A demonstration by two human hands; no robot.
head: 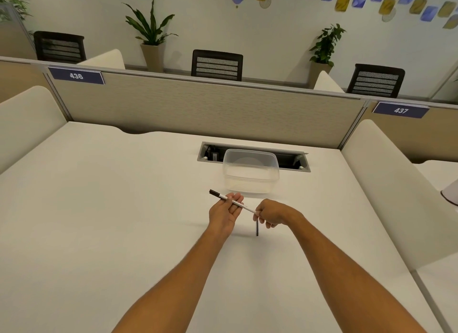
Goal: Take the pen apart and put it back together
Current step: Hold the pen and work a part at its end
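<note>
Clear tub on desk just beyond hands. Pen gripped in left hand; right hand pinching its near end, dark piece hanging below.

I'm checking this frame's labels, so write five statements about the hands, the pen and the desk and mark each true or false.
1. The left hand holds the white pen barrel. True.
2. The pen's black end points toward the person. False: it points away and to the left.
3. The clear plastic container holds pen parts. False: it looks empty.
4. The right hand is at the barrel's near end, with a thin dark piece hanging below it. True.
5. The container is behind the hands, by the cable slot. True.
</note>
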